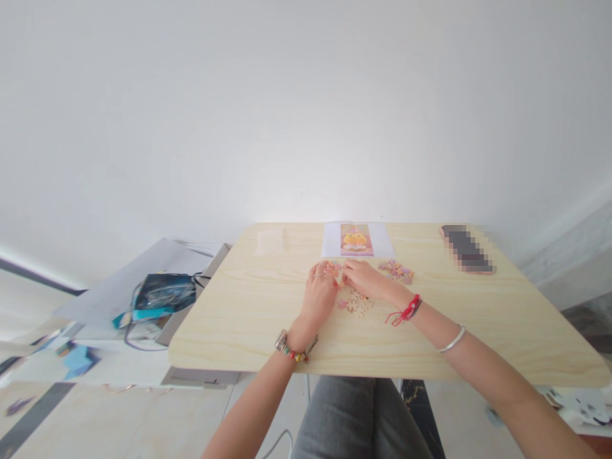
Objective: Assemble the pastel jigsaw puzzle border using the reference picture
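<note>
Both hands are working at the middle of the worktop [248,306]. The left hand [319,294] and right hand [364,278] are meeting fingertip to fingertip over a small cluster of puzzle pieces [333,268], apparently pinching them; the exact grip is too small to confirm. A joined patch of pieces [356,302] is lying just below the hands, a loose pile [396,270] just to the right. A reference picture [356,240] is lying beyond. Judged step: fitting pieces together. The next move would call for careful alignment and light pressure.
</note>
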Available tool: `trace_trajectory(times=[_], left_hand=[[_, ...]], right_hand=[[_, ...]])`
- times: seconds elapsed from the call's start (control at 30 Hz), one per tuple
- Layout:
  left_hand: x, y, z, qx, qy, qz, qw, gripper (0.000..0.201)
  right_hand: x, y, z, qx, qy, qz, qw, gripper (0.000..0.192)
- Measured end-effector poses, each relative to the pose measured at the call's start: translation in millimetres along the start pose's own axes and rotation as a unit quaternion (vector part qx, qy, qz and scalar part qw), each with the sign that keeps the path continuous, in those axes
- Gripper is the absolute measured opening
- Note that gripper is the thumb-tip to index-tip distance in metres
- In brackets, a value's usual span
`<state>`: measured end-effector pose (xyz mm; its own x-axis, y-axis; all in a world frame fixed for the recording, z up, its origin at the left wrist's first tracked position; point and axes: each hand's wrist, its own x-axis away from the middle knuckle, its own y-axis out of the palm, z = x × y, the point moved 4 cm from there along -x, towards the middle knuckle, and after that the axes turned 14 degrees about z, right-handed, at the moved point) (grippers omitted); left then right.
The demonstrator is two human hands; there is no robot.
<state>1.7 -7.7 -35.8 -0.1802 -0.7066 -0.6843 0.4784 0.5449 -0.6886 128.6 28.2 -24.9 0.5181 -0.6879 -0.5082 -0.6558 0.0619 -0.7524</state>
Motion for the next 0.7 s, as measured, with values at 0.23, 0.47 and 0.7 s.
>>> trace_trajectory(times=[0.23,0.47,0.7], left_hand=[[-16,-21.5,-14,-0.005,-0.004,0.054,0.999,0.011],[-17,-18.7,-37,-0.020,-0.013,0.065,0.998,0.014],[-11,-12.2,-41,-0.046,-0.037,0.034,0.998,0.009]], right_hand=[[-23,3,-5,0.023,-0.005,0.004,1.000,0.016],[-43,21,-7,0.054,-0.012,-0.011,0.998,0.018],[-40,26,-13,0.079,-0.020,-0.019,0.996,0.017]])
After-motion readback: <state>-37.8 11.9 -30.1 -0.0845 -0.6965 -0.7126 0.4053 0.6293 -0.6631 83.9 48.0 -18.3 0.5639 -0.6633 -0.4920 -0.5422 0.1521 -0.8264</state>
